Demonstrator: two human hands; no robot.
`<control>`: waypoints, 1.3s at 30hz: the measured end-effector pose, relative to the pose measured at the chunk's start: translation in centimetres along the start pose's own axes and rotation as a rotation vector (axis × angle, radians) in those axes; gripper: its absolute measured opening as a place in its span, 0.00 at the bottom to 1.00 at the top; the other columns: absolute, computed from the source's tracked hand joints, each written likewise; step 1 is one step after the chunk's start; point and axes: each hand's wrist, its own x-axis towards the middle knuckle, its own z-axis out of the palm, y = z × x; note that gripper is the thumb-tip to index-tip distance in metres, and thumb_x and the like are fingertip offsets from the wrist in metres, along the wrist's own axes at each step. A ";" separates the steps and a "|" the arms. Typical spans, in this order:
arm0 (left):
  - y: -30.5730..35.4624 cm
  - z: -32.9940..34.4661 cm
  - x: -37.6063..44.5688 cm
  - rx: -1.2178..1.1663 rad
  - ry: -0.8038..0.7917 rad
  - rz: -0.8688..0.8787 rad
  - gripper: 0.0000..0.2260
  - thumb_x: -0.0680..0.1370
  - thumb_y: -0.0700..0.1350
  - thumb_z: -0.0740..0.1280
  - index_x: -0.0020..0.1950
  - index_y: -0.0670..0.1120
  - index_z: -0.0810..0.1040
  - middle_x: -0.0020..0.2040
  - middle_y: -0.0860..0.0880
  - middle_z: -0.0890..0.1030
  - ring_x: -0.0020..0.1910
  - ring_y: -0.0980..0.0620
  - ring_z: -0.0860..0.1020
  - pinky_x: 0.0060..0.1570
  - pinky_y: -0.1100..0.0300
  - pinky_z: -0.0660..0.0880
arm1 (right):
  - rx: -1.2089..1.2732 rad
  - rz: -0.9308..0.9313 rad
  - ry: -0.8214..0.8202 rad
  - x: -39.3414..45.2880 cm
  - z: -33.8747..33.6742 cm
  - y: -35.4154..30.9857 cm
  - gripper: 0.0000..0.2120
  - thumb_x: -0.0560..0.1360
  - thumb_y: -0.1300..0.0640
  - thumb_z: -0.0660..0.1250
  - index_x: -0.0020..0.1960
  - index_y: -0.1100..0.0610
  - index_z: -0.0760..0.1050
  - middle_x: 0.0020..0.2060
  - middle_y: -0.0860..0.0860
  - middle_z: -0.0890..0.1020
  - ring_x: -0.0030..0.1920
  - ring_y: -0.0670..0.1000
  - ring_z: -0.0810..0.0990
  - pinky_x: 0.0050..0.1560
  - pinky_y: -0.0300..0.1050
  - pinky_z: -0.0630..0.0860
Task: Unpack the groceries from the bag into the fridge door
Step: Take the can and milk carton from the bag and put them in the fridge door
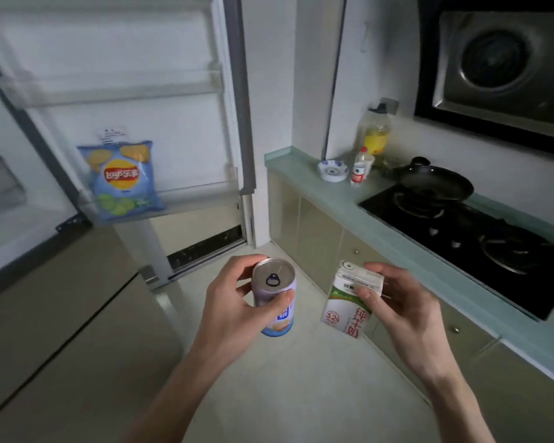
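The left hand (237, 302) grips a rigid, probably full drink can (273, 295) by its smooth wall, while the right hand (400, 308) pinches a squashable milk carton (349, 302) near its stiffer top.

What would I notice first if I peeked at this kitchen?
Probably the two hands in front: the left hand holds a purple can, the right hand a milk carton. Next, the blue chip bag standing alone in the open fridge door's lowest shelf.

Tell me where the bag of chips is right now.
In the head view, the bag of chips stands upright at the left end of the lowest fridge door shelf, up and left of the left hand holding the can.
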 end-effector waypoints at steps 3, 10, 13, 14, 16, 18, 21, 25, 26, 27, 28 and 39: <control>-0.6 -5.0 1.0 0.006 0.066 0.014 0.22 0.65 0.42 0.82 0.56 0.52 0.81 0.52 0.56 0.85 0.56 0.54 0.83 0.52 0.64 0.80 | 0.055 -0.027 -0.060 1.3 5.4 -1.2 0.17 0.71 0.54 0.75 0.59 0.52 0.81 0.52 0.48 0.89 0.53 0.50 0.88 0.59 0.49 0.83; -2.1 -15.2 4.2 0.006 0.135 0.013 0.21 0.66 0.40 0.83 0.56 0.51 0.81 0.52 0.54 0.86 0.54 0.55 0.84 0.49 0.67 0.78 | 0.165 -0.077 -0.170 4.3 16.6 -4.2 0.17 0.71 0.58 0.73 0.59 0.55 0.81 0.51 0.48 0.89 0.53 0.47 0.88 0.52 0.34 0.81; -3.1 -18.7 6.0 0.015 0.129 0.003 0.20 0.68 0.37 0.82 0.56 0.50 0.81 0.51 0.54 0.86 0.52 0.56 0.85 0.49 0.66 0.79 | 0.207 -0.096 -0.196 5.7 20.6 -5.2 0.17 0.71 0.58 0.73 0.60 0.55 0.80 0.51 0.49 0.89 0.53 0.47 0.88 0.54 0.36 0.82; -3.3 -19.7 6.7 0.009 0.123 0.005 0.20 0.68 0.37 0.82 0.56 0.50 0.82 0.51 0.54 0.87 0.52 0.57 0.84 0.49 0.66 0.79 | 0.212 -0.104 -0.199 6.2 21.8 -5.5 0.18 0.71 0.58 0.73 0.60 0.56 0.80 0.51 0.50 0.89 0.53 0.48 0.88 0.54 0.37 0.82; -3.7 -21.3 8.0 0.009 0.118 0.007 0.20 0.68 0.37 0.82 0.56 0.50 0.82 0.51 0.55 0.87 0.52 0.58 0.84 0.49 0.67 0.79 | 0.226 -0.109 -0.205 7.2 23.7 -6.1 0.18 0.71 0.58 0.73 0.61 0.56 0.80 0.51 0.51 0.89 0.52 0.48 0.88 0.54 0.37 0.82; -3.8 -22.5 9.2 -0.001 0.124 0.001 0.19 0.68 0.38 0.82 0.56 0.48 0.82 0.50 0.56 0.87 0.51 0.59 0.84 0.47 0.68 0.79 | 0.231 -0.110 -0.201 8.4 25.0 -6.8 0.18 0.71 0.57 0.73 0.61 0.57 0.80 0.50 0.51 0.89 0.51 0.47 0.88 0.53 0.36 0.82; -4.2 -23.5 11.7 -0.014 0.120 0.008 0.18 0.69 0.40 0.82 0.56 0.48 0.81 0.50 0.56 0.86 0.50 0.60 0.84 0.46 0.67 0.80 | 0.185 -0.133 -0.194 10.3 26.2 -7.7 0.17 0.71 0.55 0.73 0.59 0.55 0.81 0.49 0.51 0.90 0.49 0.48 0.88 0.52 0.35 0.81; -4.5 -23.8 15.3 -0.009 0.131 0.050 0.17 0.70 0.42 0.82 0.56 0.48 0.82 0.49 0.55 0.86 0.48 0.59 0.85 0.45 0.66 0.80 | 0.134 -0.175 -0.188 13.5 27.0 -8.7 0.16 0.73 0.54 0.73 0.60 0.55 0.81 0.49 0.51 0.90 0.50 0.49 0.89 0.53 0.38 0.82; -4.6 -23.7 16.4 -0.016 0.141 0.053 0.17 0.70 0.42 0.82 0.55 0.48 0.82 0.48 0.55 0.87 0.48 0.58 0.85 0.45 0.66 0.80 | 0.113 -0.188 -0.185 14.4 27.2 -8.8 0.16 0.73 0.54 0.73 0.60 0.54 0.81 0.49 0.51 0.90 0.50 0.50 0.89 0.54 0.39 0.83; -4.8 -23.6 17.5 -0.024 0.150 0.051 0.17 0.69 0.42 0.82 0.55 0.48 0.82 0.49 0.54 0.86 0.48 0.57 0.85 0.46 0.65 0.80 | 0.092 -0.202 -0.182 15.3 27.3 -8.9 0.16 0.73 0.53 0.73 0.60 0.53 0.81 0.49 0.50 0.89 0.50 0.50 0.89 0.55 0.39 0.83; -5.0 -23.4 18.6 -0.029 0.160 0.051 0.18 0.69 0.42 0.83 0.55 0.49 0.82 0.49 0.54 0.86 0.49 0.56 0.85 0.47 0.63 0.80 | 0.075 -0.214 -0.180 16.3 27.5 -9.0 0.16 0.74 0.53 0.73 0.60 0.53 0.81 0.49 0.49 0.89 0.50 0.49 0.88 0.54 0.38 0.82; -7.1 -20.9 30.4 0.050 0.235 0.064 0.18 0.69 0.40 0.82 0.54 0.51 0.81 0.49 0.54 0.86 0.48 0.58 0.84 0.49 0.66 0.79 | -0.062 -0.331 -0.247 29.1 28.4 -7.3 0.21 0.78 0.47 0.67 0.70 0.49 0.76 0.59 0.45 0.86 0.58 0.42 0.85 0.60 0.38 0.80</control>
